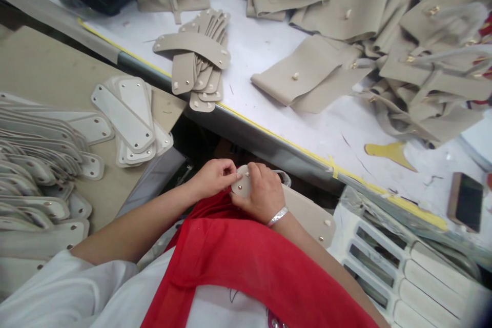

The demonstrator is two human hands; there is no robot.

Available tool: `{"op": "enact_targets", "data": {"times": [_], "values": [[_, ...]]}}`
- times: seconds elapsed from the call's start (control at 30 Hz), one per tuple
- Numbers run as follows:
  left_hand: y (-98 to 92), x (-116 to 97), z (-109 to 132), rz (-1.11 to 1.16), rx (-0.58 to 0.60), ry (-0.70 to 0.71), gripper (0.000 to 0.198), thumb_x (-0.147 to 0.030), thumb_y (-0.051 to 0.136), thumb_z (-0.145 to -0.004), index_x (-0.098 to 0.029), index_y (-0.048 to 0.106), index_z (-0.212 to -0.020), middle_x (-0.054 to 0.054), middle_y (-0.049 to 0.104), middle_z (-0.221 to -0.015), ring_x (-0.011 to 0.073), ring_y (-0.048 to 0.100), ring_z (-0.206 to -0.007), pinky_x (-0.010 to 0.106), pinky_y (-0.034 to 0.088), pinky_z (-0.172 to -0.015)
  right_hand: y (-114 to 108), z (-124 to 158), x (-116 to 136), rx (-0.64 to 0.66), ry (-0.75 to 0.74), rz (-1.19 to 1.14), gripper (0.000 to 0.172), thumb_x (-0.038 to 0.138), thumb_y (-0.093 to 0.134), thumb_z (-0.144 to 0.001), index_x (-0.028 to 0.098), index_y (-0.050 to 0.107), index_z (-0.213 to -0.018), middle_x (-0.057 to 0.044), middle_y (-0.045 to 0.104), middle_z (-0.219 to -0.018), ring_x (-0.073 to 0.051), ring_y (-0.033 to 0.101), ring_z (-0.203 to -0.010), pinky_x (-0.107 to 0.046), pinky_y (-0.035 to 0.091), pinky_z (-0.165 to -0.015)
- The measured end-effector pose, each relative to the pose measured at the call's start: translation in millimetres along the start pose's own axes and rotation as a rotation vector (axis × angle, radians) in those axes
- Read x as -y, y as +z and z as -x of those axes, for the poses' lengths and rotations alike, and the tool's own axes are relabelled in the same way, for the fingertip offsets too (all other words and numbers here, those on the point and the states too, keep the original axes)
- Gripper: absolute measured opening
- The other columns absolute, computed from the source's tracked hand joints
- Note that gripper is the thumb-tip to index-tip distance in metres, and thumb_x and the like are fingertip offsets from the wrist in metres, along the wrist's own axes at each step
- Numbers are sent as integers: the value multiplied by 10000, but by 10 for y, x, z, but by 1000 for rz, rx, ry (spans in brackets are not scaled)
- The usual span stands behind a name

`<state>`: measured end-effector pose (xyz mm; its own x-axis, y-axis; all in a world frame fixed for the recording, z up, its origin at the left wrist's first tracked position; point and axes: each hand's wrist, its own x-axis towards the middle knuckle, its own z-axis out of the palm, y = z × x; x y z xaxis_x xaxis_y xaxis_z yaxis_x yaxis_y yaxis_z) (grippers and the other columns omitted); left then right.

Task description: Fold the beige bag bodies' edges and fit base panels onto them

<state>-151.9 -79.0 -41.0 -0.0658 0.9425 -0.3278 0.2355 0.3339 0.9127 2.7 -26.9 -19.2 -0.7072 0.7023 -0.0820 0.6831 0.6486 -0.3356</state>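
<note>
A beige leather strap piece (307,210) with rounded ends lies across my lap area, below the table edge. My right hand (263,192) is closed around its left end, fingers on top, and wears a silver bracelet at the wrist. Metal studs show near both ends, some with a small whitish wrap. My left hand (215,179) is pinched, its thumb and fingertips at the left tip of the strap. What sits between those fingertips is too small to make out. A clear plastic loop (283,178) shows behind my right hand.
A pile of similar beige straps (200,61) overhangs the white table edge. Pale-backed straps (126,113) are stacked on the left board. Beige leather bag parts (307,72), a yellow scraper-like piece (390,154) and a phone (465,202) lie on the table. A white plastic stool (400,261) stands right.
</note>
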Motion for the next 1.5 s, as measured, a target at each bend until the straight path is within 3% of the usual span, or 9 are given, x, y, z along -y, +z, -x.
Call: {"op": "enact_targets", "data": {"times": [0.17,0.33,0.7,0.93,1.07,1.2,1.3,1.4,1.5], "values": [[-11,7,1,-92,-28,56,229,-359,551,-770,-152,550,-672,-23,544,-601,91,475,-534,192,353,-481,16,23,-25,-7,-11,-18,614,490,579,-654,119,485,-1134,-136,550,-1056,-272,492,-948,-379,362,-833],[7,-4,-21,-82,-35,67,248,-372,533,-783,-157,534,-659,-30,531,-592,93,465,-536,193,348,-485,-11,39,-95,19,-40,-30,787,510,625,-622,85,403,-1246,-162,520,-1147,-283,474,-1021,-396,363,-889],[6,10,-36,9,-11,9,232,-356,541,-773,-160,507,-655,-40,507,-566,81,460,-493,184,341,-454,-37,-13,-52,37,3,-59,631,484,615,-617,139,487,-1131,-113,554,-1048,-262,499,-943,-366,376,-834],[-10,8,-63,-79,10,30,142,-267,562,-718,-163,511,-636,-33,521,-582,89,462,-526,192,353,-478,10,11,-47,10,-18,-9,653,513,590,-644,120,474,-1152,-134,554,-1061,-266,501,-957,-380,385,-833],[-3,25,-74,-95,15,18,128,-277,571,-707,-184,482,-703,-49,515,-601,87,461,-523,188,347,-465,-45,50,-109,26,-82,-58,754,536,634,-635,105,427,-1218,-171,524,-1168,-287,481,-1062,-416,375,-903],[-20,27,-104,-176,12,28,173,-303,581,-705,-200,457,-768,-64,488,-606,86,454,-515,193,355,-469,-293,320,-447,0,-85,-97,864,556,637,-652,100,326,-1316,-181,447,-1296,-286,421,-1185,-450,340,-988],[-89,-17,-119,-290,41,72,273,-355,575,-722,-197,470,-917,-33,538,-700,114,523,-590,231,432,-542,-483,700,-859,-36,65,-80,766,519,633,-679,144,375,-1294,-159,461,-1290,-283,436,-1187,-468,354,-993],[-128,-155,-132,-518,50,241,499,-361,558,-739,-186,408,-1182,76,567,-1058,195,570,-922,339,467,-815,-551,1141,-1202,-87,300,-127,654,471,616,-715,161,419,-1257,-153,480,-1268,-273,460,-1172,-462,374,-988],[25,-357,-179,-728,102,508,590,-358,527,-767,-196,340,-1302,109,437,-1309,252,406,-1208,410,321,-1021,-483,1504,-1357,-145,520,-357,598,422,596,-742,158,411,-1245,-150,490,-1255,-240,516,-1116,-433,409,-962]]}}
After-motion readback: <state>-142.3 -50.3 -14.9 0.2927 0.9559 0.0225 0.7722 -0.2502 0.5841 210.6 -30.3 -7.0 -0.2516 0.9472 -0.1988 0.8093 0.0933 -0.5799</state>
